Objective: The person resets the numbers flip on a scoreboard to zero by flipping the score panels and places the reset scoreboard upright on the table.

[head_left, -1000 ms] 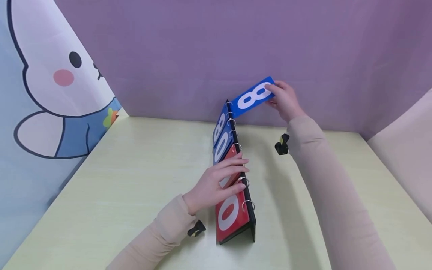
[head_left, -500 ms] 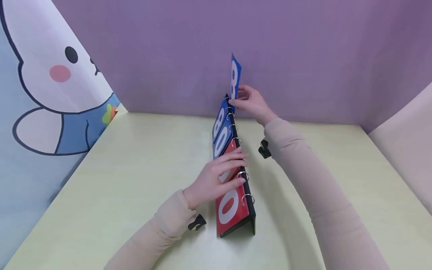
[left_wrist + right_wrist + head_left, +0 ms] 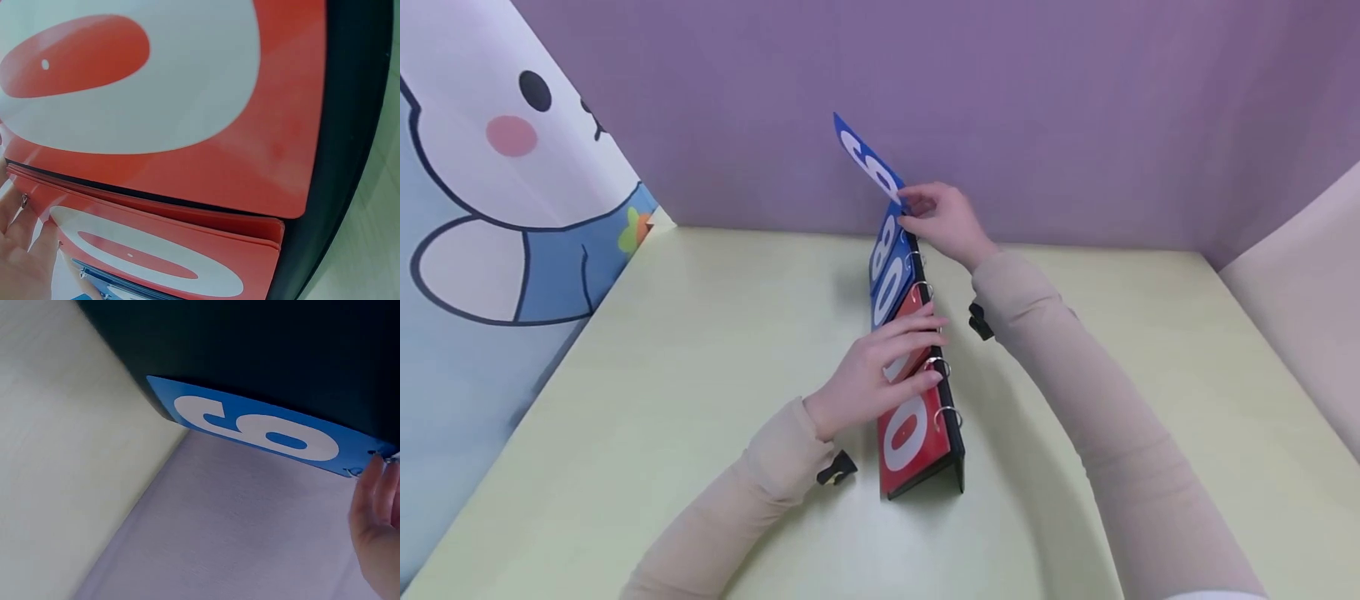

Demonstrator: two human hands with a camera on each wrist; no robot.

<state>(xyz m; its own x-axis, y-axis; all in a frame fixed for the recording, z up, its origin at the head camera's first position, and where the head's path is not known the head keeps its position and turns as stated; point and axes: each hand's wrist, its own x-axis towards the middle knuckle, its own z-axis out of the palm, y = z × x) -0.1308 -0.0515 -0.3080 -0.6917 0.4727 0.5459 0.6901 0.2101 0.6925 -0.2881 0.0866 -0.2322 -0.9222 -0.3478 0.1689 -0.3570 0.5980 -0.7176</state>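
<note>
A flip scoreboard (image 3: 943, 400) stands tent-like on the table, its ring-bound number cards running away from me. Its near red card (image 3: 904, 437) reads 0. Beyond it lie another red card, a blue 0 (image 3: 891, 287) and a blue 8 (image 3: 883, 250). At the far end a blue number card (image 3: 868, 158), apparently a 9, is raised and tilted left. My right hand (image 3: 949, 223) has thumb and fingers at this card's ring end. In the right wrist view a blue 9 card (image 3: 250, 428) lies along the dark board. My left hand (image 3: 872, 375) rests spread over the ridge near the middle.
The pale table (image 3: 737, 333) extends on both sides of the scoreboard. Behind the far end rises a purple backdrop (image 3: 760, 100). A cartoon-printed cloth (image 3: 490, 250) hangs at the left. A small black device sits at each wrist.
The raised blue card has swung from the right side, through upright, over to the left; its visible number went from 8 to apparently 9. My right hand moved left to the rings; the left hand stayed.
</note>
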